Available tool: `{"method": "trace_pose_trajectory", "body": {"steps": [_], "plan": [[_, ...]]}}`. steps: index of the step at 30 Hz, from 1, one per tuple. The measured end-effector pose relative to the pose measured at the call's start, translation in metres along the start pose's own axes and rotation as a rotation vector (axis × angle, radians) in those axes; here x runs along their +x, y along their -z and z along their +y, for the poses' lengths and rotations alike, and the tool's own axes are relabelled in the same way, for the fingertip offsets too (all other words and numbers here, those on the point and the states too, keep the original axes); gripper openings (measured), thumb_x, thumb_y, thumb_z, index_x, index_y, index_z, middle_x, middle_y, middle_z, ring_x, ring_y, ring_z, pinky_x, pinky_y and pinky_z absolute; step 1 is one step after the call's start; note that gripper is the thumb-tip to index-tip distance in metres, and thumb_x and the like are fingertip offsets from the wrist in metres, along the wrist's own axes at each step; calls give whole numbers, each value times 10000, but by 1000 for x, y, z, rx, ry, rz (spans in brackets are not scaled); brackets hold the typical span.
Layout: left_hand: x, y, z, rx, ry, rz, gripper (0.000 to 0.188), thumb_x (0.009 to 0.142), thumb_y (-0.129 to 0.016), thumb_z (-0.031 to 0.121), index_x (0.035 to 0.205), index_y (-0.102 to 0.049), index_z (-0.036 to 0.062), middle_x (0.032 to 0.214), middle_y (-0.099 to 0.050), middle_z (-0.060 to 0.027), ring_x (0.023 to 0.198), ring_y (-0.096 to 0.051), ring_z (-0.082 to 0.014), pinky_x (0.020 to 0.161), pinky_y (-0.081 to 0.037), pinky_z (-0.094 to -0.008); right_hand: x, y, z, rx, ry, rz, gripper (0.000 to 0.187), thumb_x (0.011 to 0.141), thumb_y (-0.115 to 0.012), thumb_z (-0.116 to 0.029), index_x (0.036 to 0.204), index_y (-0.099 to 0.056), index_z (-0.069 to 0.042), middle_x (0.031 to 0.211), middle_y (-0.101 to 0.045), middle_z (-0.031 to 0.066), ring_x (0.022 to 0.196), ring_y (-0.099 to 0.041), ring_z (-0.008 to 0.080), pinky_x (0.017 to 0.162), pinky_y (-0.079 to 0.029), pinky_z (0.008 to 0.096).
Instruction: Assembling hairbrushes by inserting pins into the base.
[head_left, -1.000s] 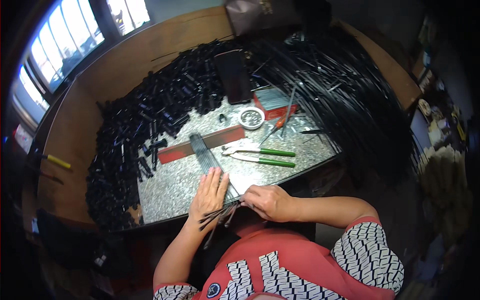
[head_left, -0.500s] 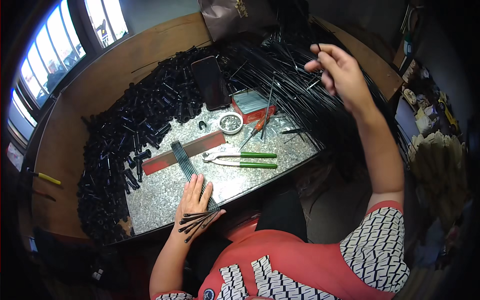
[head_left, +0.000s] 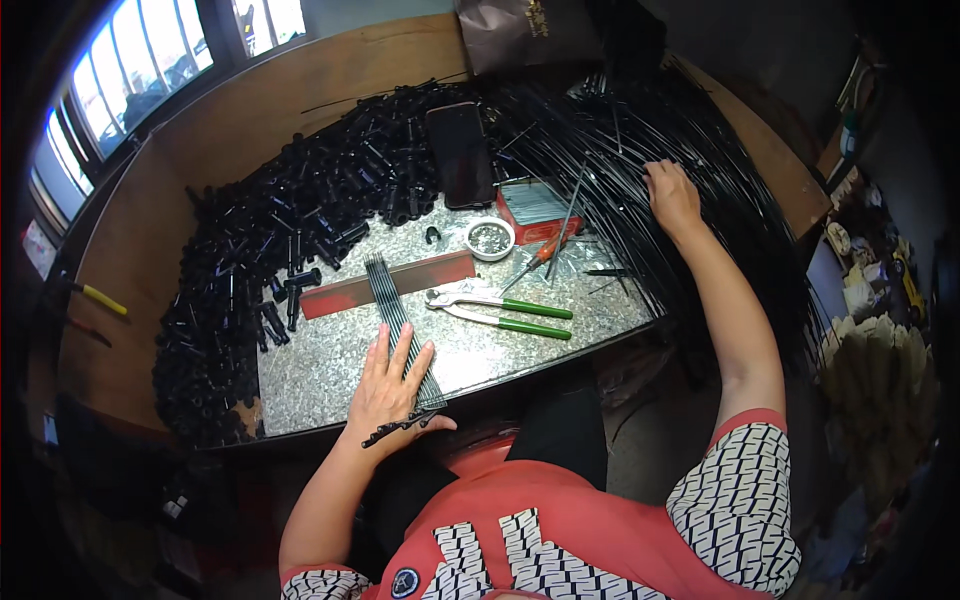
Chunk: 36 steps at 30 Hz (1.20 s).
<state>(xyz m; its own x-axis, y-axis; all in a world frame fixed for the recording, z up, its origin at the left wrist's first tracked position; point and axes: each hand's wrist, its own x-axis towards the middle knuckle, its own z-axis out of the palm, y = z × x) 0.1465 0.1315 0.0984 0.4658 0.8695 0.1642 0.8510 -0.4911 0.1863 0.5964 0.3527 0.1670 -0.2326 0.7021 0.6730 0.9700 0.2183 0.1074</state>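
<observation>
My left hand [head_left: 388, 388] lies flat with fingers spread on a row of thin dark rods [head_left: 384, 290]. The rods run side by side, their far ends resting across a red-and-grey metal bar [head_left: 430, 273]. Their near ends, tipped in black [head_left: 395, 430], fan out by my left thumb. Over at the right, my right hand [head_left: 676, 203] reaches into a large heap of long black rods [head_left: 620, 180], fingers bent down and drawn together. Whatever the fingertips grip cannot be made out against the dark rods. Green-handled pincers [head_left: 510, 312] lie right of the row.
Black tubular parts [head_left: 330, 190] are heaped along the left and back of the speckled tabletop [head_left: 310, 390]. Beyond the pincers are a white dish of small metal bits [head_left: 489, 239], an orange-handled screwdriver [head_left: 546, 250], a red box [head_left: 540, 215] and a phone [head_left: 461, 155]. A wooden board [head_left: 270, 85] walls the back.
My right hand has come down and nearer, from raised above the rod heap to among the rods. My left hand's fingers have spread wider on the row. The whole view has shifted slightly.
</observation>
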Motion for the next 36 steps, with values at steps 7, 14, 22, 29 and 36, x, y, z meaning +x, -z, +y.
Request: {"method": "trace_pose_trajectory", "body": {"steps": [7, 14, 22, 29, 36], "plan": [[3, -5, -2, -1, -28, 76, 882, 661, -787, 507, 1352, -474, 56, 1470, -302, -252, 1379, -222, -475, 1112, -270, -524, 13, 20, -31, -131, 62, 48, 136, 840, -634, -96, 963, -628, -36, 946, -606, 124, 915, -582, 316, 764, -505, 413], [1, -5, -5, 36, -27, 54, 853, 766, -613, 628, 1395, -439, 78, 1482, -300, -229, 1378, -219, -471, 1126, -230, -524, 25, -2, -114, 179, 372, -91, 94, 772, -573, -43, 835, -642, -47, 842, -601, 88, 859, -589, 275, 731, -504, 380], [-1, -16, -7, 146, -12, 73, 919, 713, -694, 621, 1392, -425, 62, 1496, -286, -193, 1405, -189, -427, 1140, -232, -492, 34, -47, -146, 2, 377, -429, 175, 738, -549, -66, 745, -716, -14, 805, -681, 209, 767, -683, 354, 704, -550, 416], [-2, -12, -8, 110, -21, 74, 732, 766, -588, 344, 1413, -395, 60, 1496, -311, -152, 1387, -240, -428, 1128, -257, -498, 34, -41, -146, 91, 379, -393, 175, 810, -497, -62, 840, -660, -7, 884, -661, 194, 870, -656, 338, 764, -529, 431], [2, -10, -11, 103, -50, 13, 979, 722, -657, 657, 1418, -375, 29, 1509, -284, -161, 1408, -192, -413, 1150, -218, -499, 38, -16, -180, 112, 301, -366, 110, 807, -514, -60, 872, -595, -25, 887, -656, 169, 880, -644, 328, 757, -519, 420]]}}
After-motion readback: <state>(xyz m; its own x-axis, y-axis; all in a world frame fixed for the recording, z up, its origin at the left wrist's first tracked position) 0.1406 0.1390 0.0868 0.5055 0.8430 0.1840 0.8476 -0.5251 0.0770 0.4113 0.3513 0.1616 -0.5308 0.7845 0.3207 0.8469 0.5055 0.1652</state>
